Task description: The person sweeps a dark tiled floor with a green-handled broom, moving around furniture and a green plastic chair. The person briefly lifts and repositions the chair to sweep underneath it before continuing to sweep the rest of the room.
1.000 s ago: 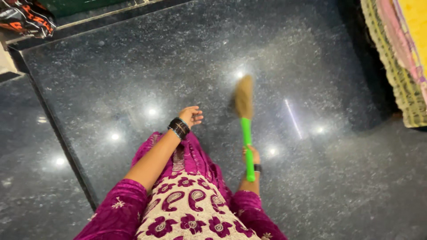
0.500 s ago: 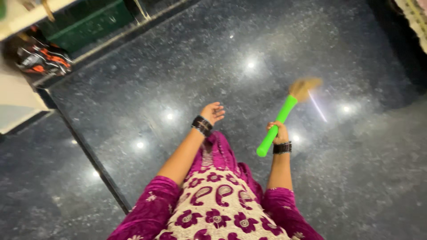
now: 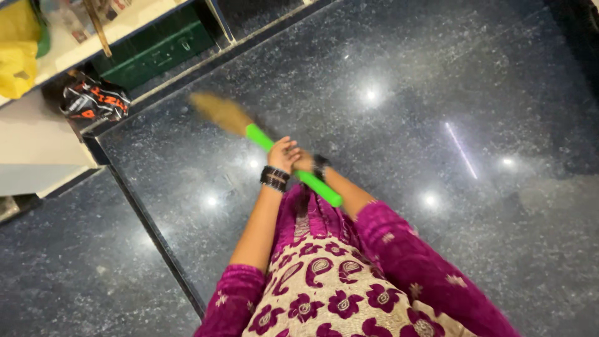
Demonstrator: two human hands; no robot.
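Observation:
A broom with a bright green handle (image 3: 321, 189) and straw bristles (image 3: 219, 113) slants across my front, its blurred bristles pointing up and left over the dark speckled floor (image 3: 437, 81). My right hand (image 3: 306, 163), a dark bangle at the wrist, is closed round the middle of the handle. My left hand (image 3: 284, 153), with black bangles, lies over the same handle just above the right hand, fingers curled. Whether it grips the handle is unclear. My magenta and cream patterned dress (image 3: 318, 287) fills the bottom of the view.
A white shelf unit (image 3: 43, 150) stands at the upper left, with a yellow bag (image 3: 17, 59) on it. Under it are a black and orange packet (image 3: 93, 100) and a green box (image 3: 156, 53). A dark seam (image 3: 146, 218) crosses the floor.
The broom has swung from my right across to my left, bristles now up and left. My right arm crossed over my body and my left hand now meets the handle. The view shifted left.

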